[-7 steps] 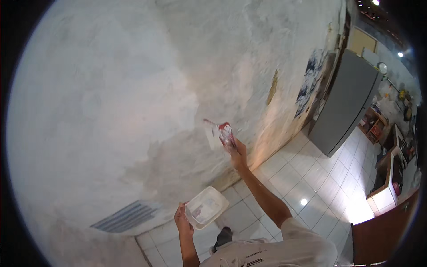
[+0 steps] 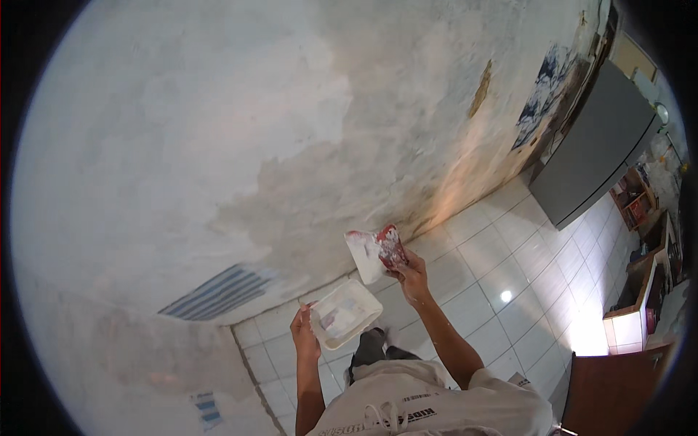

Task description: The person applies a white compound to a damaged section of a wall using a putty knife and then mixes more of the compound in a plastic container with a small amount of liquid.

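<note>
My left hand (image 2: 305, 328) is closed on the left rim of a shallow cream plastic tub (image 2: 371, 307). Some whitish paste (image 2: 345, 317) with pinkish smears lies inside it. In my right hand (image 2: 411, 276) is a wide putty knife (image 2: 366, 256), its red handle and pale flat blade smeared with white. The blade is held just above and to the right of the tub, apart from it and clear of the wall. In front of me rises a wall (image 2: 211, 145) with uneven white coating and a bare greyish-beige patch (image 2: 291, 190).
Blue-striped pieces (image 2: 218, 292) mark the lower wall at left. White floor tiles (image 2: 480, 265) run along the wall's foot. Farther right stand a tall grey refrigerator (image 2: 600, 142), a tiled counter (image 2: 625, 330) and a brown wooden panel (image 2: 614, 389).
My right hand has drawn the putty knife off the wall and down, close to the tub. The tub stays in my left hand. My view has shifted, so the wall sits differently.
</note>
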Demonstrator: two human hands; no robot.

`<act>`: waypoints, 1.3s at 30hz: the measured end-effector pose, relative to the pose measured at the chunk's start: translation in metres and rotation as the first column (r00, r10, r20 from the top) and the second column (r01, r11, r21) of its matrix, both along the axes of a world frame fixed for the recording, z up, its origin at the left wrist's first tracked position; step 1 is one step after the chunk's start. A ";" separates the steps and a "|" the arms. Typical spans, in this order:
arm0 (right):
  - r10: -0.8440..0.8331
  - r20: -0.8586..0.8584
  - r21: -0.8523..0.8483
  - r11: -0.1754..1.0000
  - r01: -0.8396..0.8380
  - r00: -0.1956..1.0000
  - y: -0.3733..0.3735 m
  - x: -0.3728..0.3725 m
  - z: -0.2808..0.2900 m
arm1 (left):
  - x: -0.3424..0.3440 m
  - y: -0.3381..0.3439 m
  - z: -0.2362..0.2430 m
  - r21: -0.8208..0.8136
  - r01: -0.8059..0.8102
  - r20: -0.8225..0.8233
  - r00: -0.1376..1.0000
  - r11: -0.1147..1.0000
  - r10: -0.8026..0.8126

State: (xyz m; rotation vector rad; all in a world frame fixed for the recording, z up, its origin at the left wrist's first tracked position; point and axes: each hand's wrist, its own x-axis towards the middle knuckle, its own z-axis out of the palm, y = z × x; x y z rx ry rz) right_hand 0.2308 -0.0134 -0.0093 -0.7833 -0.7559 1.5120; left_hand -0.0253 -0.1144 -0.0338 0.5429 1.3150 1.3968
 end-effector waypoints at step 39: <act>-0.062 0.817 0.305 0.890 -0.340 0.573 -0.159 -0.133 0.036 | -0.127 -0.098 0.015 0.036 0.281 0.002 0.960 0.959 -0.281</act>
